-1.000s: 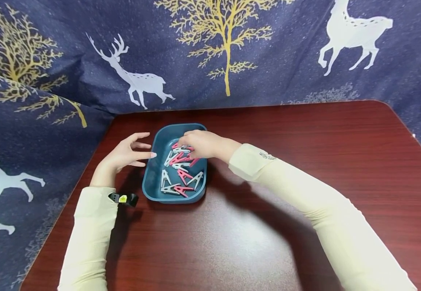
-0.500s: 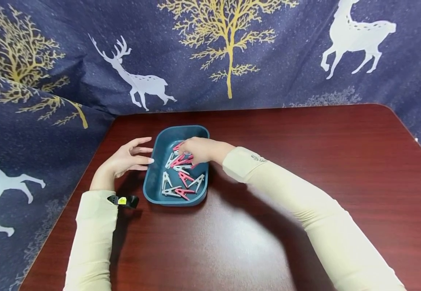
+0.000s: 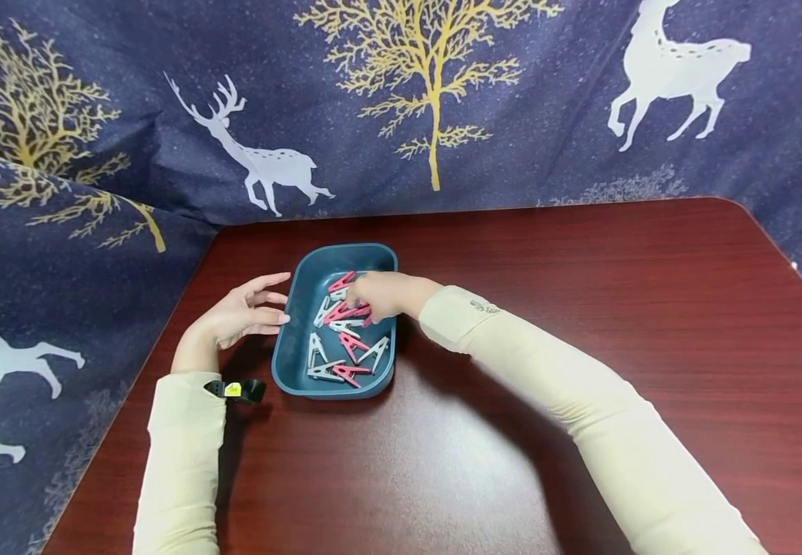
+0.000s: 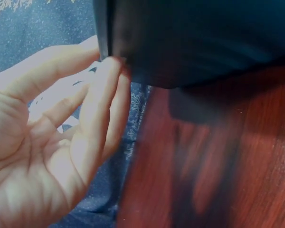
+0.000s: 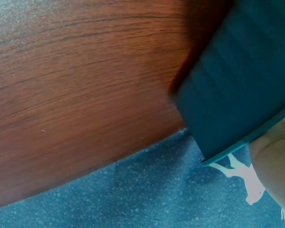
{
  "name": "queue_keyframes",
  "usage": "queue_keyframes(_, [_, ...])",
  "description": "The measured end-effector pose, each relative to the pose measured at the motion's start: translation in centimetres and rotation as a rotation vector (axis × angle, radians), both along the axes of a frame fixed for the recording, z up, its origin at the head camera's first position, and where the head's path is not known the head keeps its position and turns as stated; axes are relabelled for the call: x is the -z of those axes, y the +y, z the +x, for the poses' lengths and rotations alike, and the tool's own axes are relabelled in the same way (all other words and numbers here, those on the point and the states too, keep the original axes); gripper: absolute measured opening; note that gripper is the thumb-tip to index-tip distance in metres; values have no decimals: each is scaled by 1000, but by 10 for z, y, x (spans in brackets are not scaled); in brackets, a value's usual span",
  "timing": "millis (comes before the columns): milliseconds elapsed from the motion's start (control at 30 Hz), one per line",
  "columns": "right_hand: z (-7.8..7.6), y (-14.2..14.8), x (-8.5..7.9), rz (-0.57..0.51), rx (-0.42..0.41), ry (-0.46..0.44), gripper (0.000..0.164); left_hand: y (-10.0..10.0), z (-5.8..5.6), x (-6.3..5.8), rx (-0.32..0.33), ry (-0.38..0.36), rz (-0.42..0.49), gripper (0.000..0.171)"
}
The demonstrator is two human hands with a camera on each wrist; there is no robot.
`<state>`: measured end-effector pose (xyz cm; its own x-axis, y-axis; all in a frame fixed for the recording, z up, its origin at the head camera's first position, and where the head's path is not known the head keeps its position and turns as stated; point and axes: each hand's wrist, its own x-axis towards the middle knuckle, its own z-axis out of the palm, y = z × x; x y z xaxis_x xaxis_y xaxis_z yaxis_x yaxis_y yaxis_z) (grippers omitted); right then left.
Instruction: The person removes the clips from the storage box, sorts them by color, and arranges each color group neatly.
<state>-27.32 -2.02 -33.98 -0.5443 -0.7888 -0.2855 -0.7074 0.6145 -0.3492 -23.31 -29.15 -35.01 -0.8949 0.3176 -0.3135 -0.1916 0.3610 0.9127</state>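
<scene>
A blue plastic bin (image 3: pixel 290 358) holds several pink and white clothespins, such as a pink clothespin (image 3: pixel 350 375) and a white clothespin (image 3: pixel 375 353) near its front end. My left hand (image 3: pixel 237 312) is at the bin's left side, fingers loosely extended. In the left wrist view, the fingertips (image 4: pixel 111 66) meet the bin's dark outer wall (image 4: pixel 180 42). Over the right rim, my right hand (image 3: pixel 388 294) reaches down among the clothespins at the far half. Its fingertips are hidden, so whether it pinches one cannot be seen. The right wrist view shows only part of that hand (image 5: pixel 275 161) above the rim.
The bin stands on a dark red wooden table (image 3: pixel 581 308), toward its far left. Behind and to the left hangs a blue cloth (image 3: pixel 511 154) with deer and trees. A black strap piece (image 3: pixel 244 391) sticks out from the left cuff.
My right hand has shifted slightly toward the near side inside the bin. My left hand has slid a little nearer along the bin's left side. The head view has tilted slightly.
</scene>
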Motion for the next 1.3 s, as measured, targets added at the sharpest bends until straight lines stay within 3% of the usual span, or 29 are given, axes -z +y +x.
queue_keyframes(533, [0, -9, 8, 76, -4, 34, 42, -1, 1, 5, -15, -34, -8, 77])
queue_keyframes(933, [1, -11, 8, 99, 36, 26, 28, -2, 1, 11, -4, -16, 46, 73])
queue_keyframes(1300, [1, -15, 10, 128, 18, 60, 19, -3, 3, 16, 2, -19, 111, 71])
